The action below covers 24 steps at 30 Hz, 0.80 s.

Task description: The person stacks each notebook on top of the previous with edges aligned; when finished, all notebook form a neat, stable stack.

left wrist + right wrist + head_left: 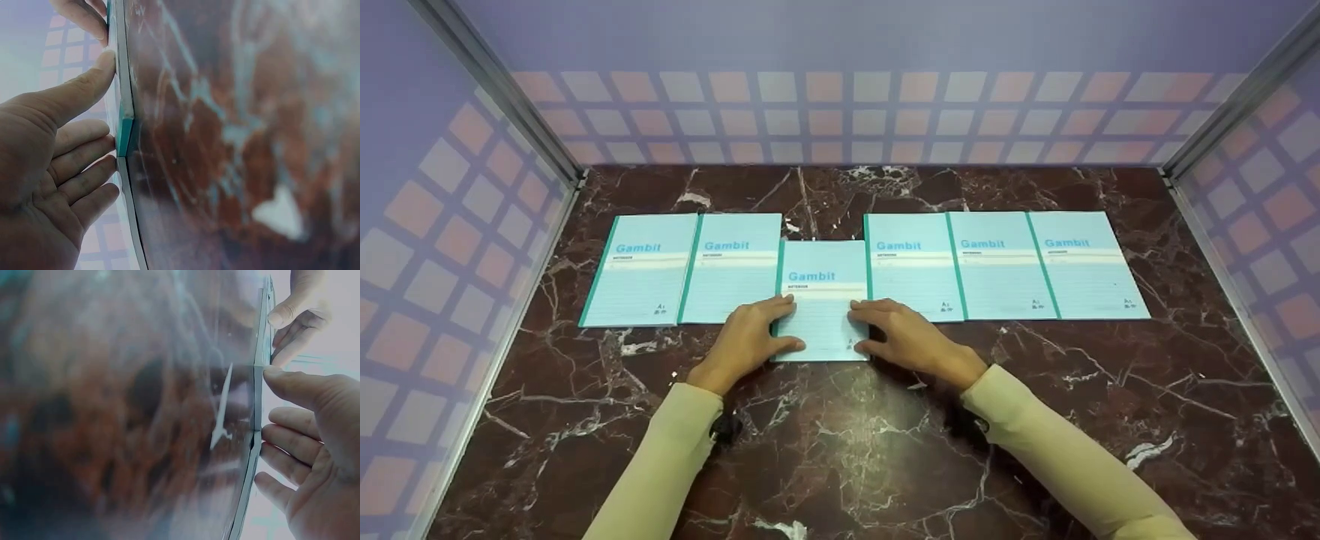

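Note:
A light blue Gambit notebook (pixel 820 322) with a green spine lies in the middle of the table, nearer to me than the row beside it. My left hand (pixel 750 330) touches its left side, thumb and fingertips on the cover near the edge. On the right side my right hand (pixel 911 334) rests the same way. In the left wrist view the fingers of the left hand (pixel 79 163) are fairly straight, their tips at the notebooks' surface. The right wrist view has the right hand (pixel 320 433) with extended fingers, the thumb tip at the notebook's edge.
Two matching notebooks, an outer one (pixel 641 277) and an inner one (pixel 735 270), lie to the left. To the right are three more: a near one (pixel 913 277), a middle one (pixel 1001 281) and a far one (pixel 1087 277). Patterned walls (pixel 855 45) border the marbled table (pixel 825 465).

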Tool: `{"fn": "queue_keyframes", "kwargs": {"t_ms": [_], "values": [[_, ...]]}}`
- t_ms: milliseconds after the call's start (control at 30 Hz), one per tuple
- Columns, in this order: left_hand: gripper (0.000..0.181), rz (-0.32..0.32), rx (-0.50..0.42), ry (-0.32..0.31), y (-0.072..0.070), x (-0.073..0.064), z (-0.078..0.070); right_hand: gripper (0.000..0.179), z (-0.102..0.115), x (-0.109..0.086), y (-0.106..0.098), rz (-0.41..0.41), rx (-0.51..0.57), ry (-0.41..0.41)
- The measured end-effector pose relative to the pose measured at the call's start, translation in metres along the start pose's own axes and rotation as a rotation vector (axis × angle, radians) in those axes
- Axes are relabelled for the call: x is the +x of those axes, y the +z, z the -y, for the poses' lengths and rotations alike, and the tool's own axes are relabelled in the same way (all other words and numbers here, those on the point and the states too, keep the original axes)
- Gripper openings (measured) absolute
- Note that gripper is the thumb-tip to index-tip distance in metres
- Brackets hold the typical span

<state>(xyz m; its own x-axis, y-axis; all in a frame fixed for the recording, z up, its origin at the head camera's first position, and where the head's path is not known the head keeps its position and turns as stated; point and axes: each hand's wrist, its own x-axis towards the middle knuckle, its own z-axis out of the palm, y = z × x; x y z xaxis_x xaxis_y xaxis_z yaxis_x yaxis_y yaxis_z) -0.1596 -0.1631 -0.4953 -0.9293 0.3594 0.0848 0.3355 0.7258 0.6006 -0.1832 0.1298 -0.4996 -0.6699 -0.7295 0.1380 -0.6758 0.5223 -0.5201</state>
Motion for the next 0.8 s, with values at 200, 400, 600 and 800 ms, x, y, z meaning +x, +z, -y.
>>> {"fn": "queue_keyframes", "kwargs": {"t_ms": [200, 400, 600, 800], "values": [[0.068, 0.001, 0.004, -0.008, 0.0, -0.001, -0.001, 0.053, 0.001, -0.001, 0.001, -0.001, -0.003, 0.007], [0.069, 0.009, -0.004, -0.02, 0.0, -0.002, 0.0, 0.055, 0.001, -0.002, 0.001, -0.003, 0.022, 0.013], [0.068, 0.018, -0.062, -0.012, 0.001, -0.007, 0.002, 0.058, -0.001, -0.008, 0.002, -0.025, 0.099, 0.019], [0.057, -0.076, -0.078, 0.041, 0.001, -0.017, 0.003, 0.055, 0.002, -0.018, -0.001, -0.042, 0.154, 0.043]]}}
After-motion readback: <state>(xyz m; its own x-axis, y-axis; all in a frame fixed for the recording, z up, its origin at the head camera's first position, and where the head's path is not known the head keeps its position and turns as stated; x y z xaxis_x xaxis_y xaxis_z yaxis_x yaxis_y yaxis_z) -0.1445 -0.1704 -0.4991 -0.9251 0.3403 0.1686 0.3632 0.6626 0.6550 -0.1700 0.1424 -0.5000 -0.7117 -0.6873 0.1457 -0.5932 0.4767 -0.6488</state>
